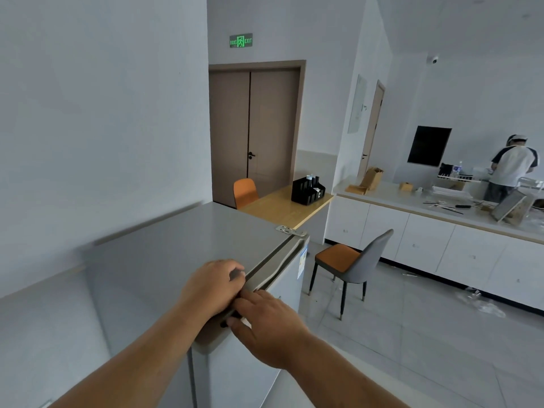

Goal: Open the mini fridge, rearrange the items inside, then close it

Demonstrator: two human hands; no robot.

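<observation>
**Both hands at the top edge of the fridge door**

Grey mini fridge low and central, flat top bare, standing against the white wall on the left. Door on the right-hand face, closed or nearly so, its top edge a grey strip running up to a metal hinge plate at the far corner; a blue and white label on the door front. Left hand laid palm-down on the fridge top, fingers curled over onto the door's top strip. Right hand just below, touching the left, fingers bent and tucked in at the same edge; exact grip hidden by the hands themselves.

Beyond: wooden table with a black organiser, an orange-seated chair on the floor tiles, another person standing at a white counter far right.
</observation>
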